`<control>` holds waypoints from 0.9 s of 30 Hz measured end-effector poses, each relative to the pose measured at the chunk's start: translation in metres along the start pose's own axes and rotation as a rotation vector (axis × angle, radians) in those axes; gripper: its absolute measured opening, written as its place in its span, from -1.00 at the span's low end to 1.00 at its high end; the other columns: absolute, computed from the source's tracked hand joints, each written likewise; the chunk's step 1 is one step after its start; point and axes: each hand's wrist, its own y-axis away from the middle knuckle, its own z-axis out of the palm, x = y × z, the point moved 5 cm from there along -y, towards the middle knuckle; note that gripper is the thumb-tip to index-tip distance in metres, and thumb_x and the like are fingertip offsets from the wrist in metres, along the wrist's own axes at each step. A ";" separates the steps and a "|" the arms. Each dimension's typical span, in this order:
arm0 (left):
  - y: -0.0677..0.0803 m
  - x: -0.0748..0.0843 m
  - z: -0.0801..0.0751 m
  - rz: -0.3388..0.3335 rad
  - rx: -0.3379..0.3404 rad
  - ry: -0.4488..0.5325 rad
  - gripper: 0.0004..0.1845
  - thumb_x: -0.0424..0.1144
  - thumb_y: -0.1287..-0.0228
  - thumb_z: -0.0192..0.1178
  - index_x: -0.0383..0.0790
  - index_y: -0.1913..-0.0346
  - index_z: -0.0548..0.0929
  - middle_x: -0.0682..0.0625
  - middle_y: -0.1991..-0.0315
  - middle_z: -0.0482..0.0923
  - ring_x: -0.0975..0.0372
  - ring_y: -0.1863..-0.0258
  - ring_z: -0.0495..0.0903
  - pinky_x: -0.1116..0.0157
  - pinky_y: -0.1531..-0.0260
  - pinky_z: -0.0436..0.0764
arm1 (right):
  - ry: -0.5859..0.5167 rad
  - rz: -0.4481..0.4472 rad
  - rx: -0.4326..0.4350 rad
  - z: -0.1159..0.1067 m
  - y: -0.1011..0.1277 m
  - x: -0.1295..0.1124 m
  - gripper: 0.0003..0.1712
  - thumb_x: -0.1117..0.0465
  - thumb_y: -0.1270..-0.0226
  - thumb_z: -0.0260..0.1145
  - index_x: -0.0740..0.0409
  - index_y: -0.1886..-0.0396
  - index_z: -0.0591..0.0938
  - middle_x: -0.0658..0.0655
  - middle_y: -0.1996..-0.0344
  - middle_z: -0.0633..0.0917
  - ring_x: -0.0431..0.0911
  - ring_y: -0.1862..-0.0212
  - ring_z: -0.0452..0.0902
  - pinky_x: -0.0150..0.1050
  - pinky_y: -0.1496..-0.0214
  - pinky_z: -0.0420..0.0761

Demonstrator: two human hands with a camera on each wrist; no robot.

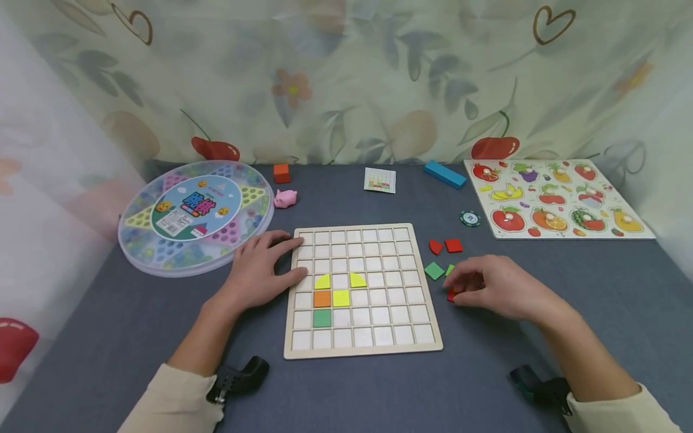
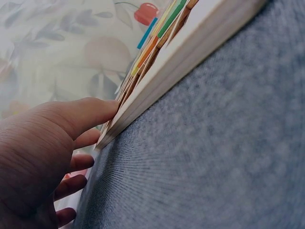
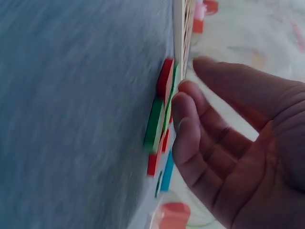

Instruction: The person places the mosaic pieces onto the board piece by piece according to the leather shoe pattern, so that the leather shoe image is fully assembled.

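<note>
Head view: left hand (image 1: 260, 270) lies flat, fingers spread against the grid board (image 1: 361, 288) edge, steadying it on the worktop (image 1: 487, 373). Right hand (image 1: 498, 288), fingers curled, pinches a red tile (image 1: 451, 295) just beside the board; loose green tile (image 1: 434, 270) lies beyond its fingertips

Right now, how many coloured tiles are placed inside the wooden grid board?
5. Two yellow curved tiles sit in one row of the board; an orange tile and a yellow square tile lie below; a green tile is lowest.

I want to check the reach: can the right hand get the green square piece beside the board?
Probably yes: the right hand lies just beside the green square on the cloth, with nothing between them.
</note>
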 end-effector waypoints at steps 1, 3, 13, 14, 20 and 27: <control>0.000 0.000 0.000 -0.002 -0.001 0.000 -0.29 0.12 -0.39 0.26 -0.02 -0.53 0.43 -0.22 -0.51 0.26 -0.20 -0.48 0.15 -0.34 -0.40 0.05 | 0.020 0.009 0.004 -0.001 0.001 0.003 -0.77 0.20 -0.24 0.54 0.01 0.10 0.79 -0.09 0.30 0.73 -0.19 0.28 0.56 -0.29 0.24 0.58; 0.001 0.000 0.000 -0.004 -0.002 0.002 -0.29 0.12 -0.39 0.26 -0.02 -0.53 0.43 -0.23 -0.52 0.25 -0.20 -0.48 0.15 -0.34 -0.40 0.05 | 0.063 0.021 0.007 -0.001 0.001 0.007 -0.75 0.19 -0.23 0.55 0.04 0.09 0.78 -0.09 0.34 0.69 -0.19 0.30 0.52 -0.28 0.27 0.54; 0.000 0.000 0.001 0.005 -0.003 0.002 -0.29 0.12 -0.40 0.26 0.00 -0.53 0.42 -0.22 -0.52 0.26 -0.20 -0.48 0.15 -0.34 -0.40 0.05 | 0.142 0.028 0.025 0.002 -0.003 0.005 -0.70 0.20 -0.16 0.59 0.05 0.15 0.69 0.00 0.30 0.61 -0.11 0.23 0.48 -0.21 0.24 0.52; 0.000 0.000 0.001 0.006 -0.004 0.002 -0.29 0.13 -0.40 0.26 0.00 -0.53 0.42 -0.22 -0.52 0.26 -0.20 -0.48 0.15 -0.34 -0.40 0.06 | 0.132 0.040 0.022 0.002 -0.003 0.005 -0.72 0.20 -0.17 0.59 0.04 0.16 0.69 0.01 0.30 0.62 -0.10 0.23 0.49 -0.21 0.25 0.52; -0.001 -0.001 0.001 0.000 -0.002 0.000 -0.29 0.12 -0.39 0.26 0.00 -0.53 0.43 -0.21 -0.51 0.27 -0.19 -0.48 0.15 -0.33 -0.41 0.06 | 0.032 0.068 0.000 -0.007 -0.007 -0.002 -0.86 0.21 -0.28 0.50 -0.01 0.22 0.70 -0.02 0.39 0.64 -0.10 0.30 0.51 -0.23 0.33 0.55; -0.001 -0.001 0.000 -0.005 -0.006 0.001 -0.29 0.12 -0.39 0.27 -0.01 -0.53 0.42 -0.22 -0.52 0.26 -0.19 -0.48 0.14 -0.33 -0.41 0.05 | -0.086 0.008 -0.044 -0.013 -0.014 -0.020 -0.66 0.21 -0.36 0.39 0.01 -0.11 0.76 0.02 0.33 0.67 -0.07 0.37 0.53 -0.25 0.36 0.55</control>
